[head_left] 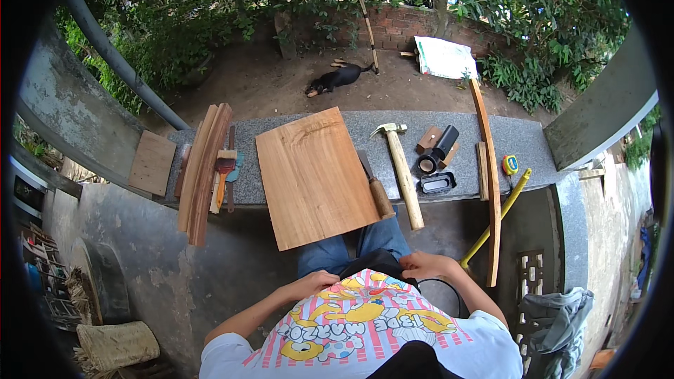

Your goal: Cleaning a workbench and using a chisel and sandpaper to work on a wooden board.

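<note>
Two concrete uprights (pixel 77 98) stand either side of a porch that opens onto bare earth (pixel 260 84) and dense greenery (pixel 175 21). Its worn concrete floor (pixel 133 238) meets a speckled grey stone table (pixel 242 126). Across the middle of that table lies a wooden board (pixel 316 175), in one piece, its near edge overhanging toward the person's jeans (pixel 324 254). Wood strips (pixel 203 175) lie stacked at the left; a long strip (pixel 486 168) crosses the right end. Nothing visible joins these pieces, so the work looks barely begun: everything laid out, no tool taken up. The hammer (pixel 405 182) rests right of the board. Left hand (pixel 319 281) and right hand (pixel 423 265) sit at the waist, fingers curled by the shirt (pixel 365 309); whether either grips cloth cannot be told. Far right, a yellow tape measure (pixel 510 164) lies out of hand.
</note>
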{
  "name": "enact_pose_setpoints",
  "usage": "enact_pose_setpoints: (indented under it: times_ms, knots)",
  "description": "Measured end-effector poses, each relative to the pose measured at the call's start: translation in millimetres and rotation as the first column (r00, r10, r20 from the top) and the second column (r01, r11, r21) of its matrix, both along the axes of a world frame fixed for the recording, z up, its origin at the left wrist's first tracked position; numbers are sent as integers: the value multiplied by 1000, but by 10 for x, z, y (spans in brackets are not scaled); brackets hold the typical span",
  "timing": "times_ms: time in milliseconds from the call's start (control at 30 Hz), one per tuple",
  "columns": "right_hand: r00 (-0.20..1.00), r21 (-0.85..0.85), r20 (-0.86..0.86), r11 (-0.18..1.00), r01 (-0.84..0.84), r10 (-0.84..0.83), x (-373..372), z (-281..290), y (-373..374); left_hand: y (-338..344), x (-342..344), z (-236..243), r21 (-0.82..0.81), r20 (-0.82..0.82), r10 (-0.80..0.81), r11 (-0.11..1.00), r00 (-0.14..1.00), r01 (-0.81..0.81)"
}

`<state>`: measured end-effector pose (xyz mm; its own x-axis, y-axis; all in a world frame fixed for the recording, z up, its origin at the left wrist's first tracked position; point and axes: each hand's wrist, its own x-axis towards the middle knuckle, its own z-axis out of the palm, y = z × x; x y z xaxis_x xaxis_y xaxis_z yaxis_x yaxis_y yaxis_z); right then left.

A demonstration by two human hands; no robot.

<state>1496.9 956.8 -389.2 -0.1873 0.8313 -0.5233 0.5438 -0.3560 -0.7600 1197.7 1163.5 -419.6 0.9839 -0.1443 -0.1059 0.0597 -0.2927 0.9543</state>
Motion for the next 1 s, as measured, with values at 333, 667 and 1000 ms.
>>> enact_pose_setpoints:
  times_ms: [333,667,1000]
  knots:
    - [1000,-115,16,993,19,-17,44,0,-23,15,28,92,-143,-342,271,931,900,-335]
    - [918,-449,-236,874,187,-317,5,-224,-139,-101,-169,-177,112,-212,213,975,954,-193]
    - [853,-427,-302,860,280,-427,57,18,-457,-243,167,-106,115,119,183,974,976,-196]
